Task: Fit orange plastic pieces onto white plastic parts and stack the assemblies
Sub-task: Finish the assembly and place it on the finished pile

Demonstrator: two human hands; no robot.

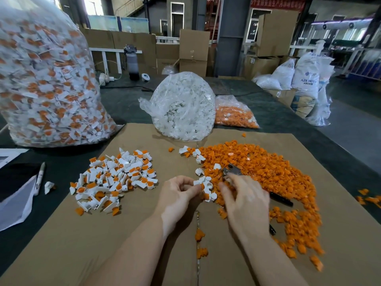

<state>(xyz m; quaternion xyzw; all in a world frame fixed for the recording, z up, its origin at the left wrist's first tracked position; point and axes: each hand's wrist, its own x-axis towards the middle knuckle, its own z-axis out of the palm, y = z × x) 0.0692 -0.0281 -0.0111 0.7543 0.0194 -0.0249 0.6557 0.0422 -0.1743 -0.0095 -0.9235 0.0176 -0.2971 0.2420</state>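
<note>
A wide heap of orange pieces [274, 176] spreads over the right of the cardboard sheet [127, 240]. Loose white parts [200, 171] lie along the heap's left edge. My left hand [179, 193] pinches a white part [199, 182] between thumb and fingertips. My right hand [243, 201] lies at the heap's near edge, its fingers curled down among the orange pieces; what they hold is hidden. A pile of finished white-and-orange assemblies [115, 178] sits to the left.
A big clear bag of assemblies [47, 83] stands at the back left, a bag of white parts [183, 108] and a bag of orange pieces [235, 114] behind the heap. A metal clip [232, 169] and black pens [281, 199] lie in the heap. A marker [40, 178] rests far left.
</note>
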